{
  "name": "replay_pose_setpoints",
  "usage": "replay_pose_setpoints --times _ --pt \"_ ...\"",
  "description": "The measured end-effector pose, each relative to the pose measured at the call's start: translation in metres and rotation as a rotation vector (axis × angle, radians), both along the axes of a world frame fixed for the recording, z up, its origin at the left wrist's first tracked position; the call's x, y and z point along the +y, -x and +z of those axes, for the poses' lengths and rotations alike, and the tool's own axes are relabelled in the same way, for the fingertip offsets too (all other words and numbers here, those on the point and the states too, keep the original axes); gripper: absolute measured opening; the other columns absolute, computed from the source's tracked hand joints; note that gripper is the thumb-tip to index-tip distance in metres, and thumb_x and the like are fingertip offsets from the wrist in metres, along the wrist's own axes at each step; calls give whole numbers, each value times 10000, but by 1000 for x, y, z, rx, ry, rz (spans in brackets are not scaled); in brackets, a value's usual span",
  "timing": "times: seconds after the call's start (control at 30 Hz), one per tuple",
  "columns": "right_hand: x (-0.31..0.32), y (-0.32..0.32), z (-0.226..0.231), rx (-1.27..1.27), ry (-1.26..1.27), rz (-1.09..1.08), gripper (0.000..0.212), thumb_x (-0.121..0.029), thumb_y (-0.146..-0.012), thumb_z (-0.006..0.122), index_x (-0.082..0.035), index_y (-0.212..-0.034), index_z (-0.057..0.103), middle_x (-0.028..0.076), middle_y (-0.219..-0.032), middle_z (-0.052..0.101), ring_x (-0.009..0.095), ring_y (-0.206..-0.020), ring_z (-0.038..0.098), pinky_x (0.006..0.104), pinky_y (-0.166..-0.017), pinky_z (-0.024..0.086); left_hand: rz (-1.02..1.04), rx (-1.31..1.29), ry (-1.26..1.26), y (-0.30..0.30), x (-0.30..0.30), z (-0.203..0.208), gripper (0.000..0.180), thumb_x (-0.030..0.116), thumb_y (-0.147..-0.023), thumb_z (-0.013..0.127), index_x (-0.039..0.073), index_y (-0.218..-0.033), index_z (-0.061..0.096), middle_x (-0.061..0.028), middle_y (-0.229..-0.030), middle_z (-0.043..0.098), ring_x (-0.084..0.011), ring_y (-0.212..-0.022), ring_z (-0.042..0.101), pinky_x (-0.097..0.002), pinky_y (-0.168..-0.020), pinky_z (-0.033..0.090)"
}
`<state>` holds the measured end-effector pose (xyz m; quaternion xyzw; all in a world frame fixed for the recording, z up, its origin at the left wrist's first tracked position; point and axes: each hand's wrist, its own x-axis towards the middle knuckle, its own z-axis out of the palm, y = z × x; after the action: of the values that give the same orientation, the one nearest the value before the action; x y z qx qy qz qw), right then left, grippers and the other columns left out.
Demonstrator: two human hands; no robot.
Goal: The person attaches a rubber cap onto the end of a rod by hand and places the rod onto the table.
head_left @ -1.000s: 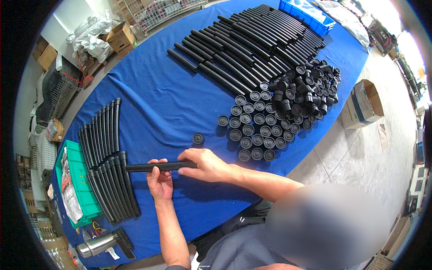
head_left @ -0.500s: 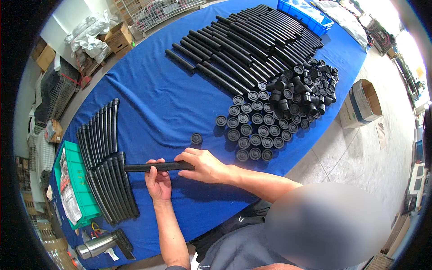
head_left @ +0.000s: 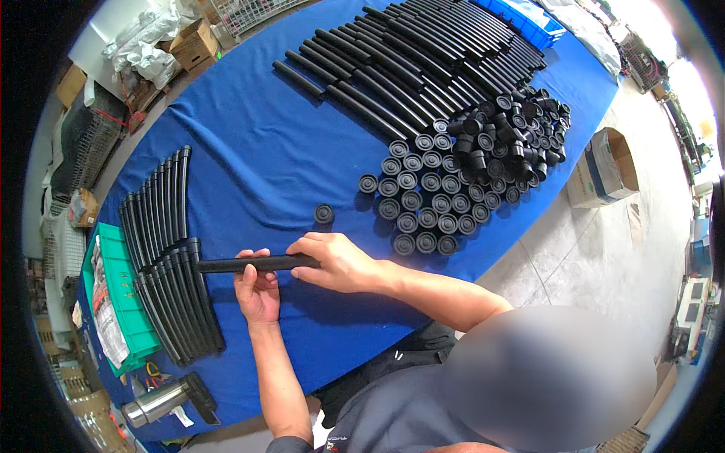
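A straight black tube lies level across my two hands above the blue cloth. My left hand grips it near the middle, thumb in front and fingers behind. Around its right end my right hand is closed, palm down, hiding that end. One round black cap stands alone on the cloth just beyond my hands. To the left, two rows of black tubes with thicker ends, a far row and a near row, lie side by side. The held tube's left end comes close to the near row.
Upright black caps stand in rows at centre right, beside a loose heap. Many tubes cover the far table. A green crate, a steel flask and a blue crate edge it; a carton sits on the floor.
The view has shifted slightly, so the table's things sit a little higher. Both hands keep their hold on the tube, nearly unchanged relative to it.
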<state>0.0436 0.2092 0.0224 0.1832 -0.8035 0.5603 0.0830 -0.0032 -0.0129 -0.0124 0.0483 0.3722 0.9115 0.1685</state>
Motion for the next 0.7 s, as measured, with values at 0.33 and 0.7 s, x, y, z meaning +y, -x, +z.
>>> replay_pose_setpoints --times 0.33,0.7 --pt "-2 -6 0 17 -31 -36 409 -198 -829 728 -2 -1162 593 184 -969 622 355 -813 642 422 -733 523 31 -45 -26 -2 4 0 267 96 -908 663 46 -1157 582 -196 -1086 676 -195 -726 661 -263 -651 560" --pt "1 -5 3 3 -2 -37 348 -189 -832 715 5 -1104 614 181 -913 633 351 -824 644 422 -721 524 40 -76 -35 -1 5 0 251 94 -904 670 38 -1135 587 -200 -1069 678 -196 -723 660 -269 -647 563"
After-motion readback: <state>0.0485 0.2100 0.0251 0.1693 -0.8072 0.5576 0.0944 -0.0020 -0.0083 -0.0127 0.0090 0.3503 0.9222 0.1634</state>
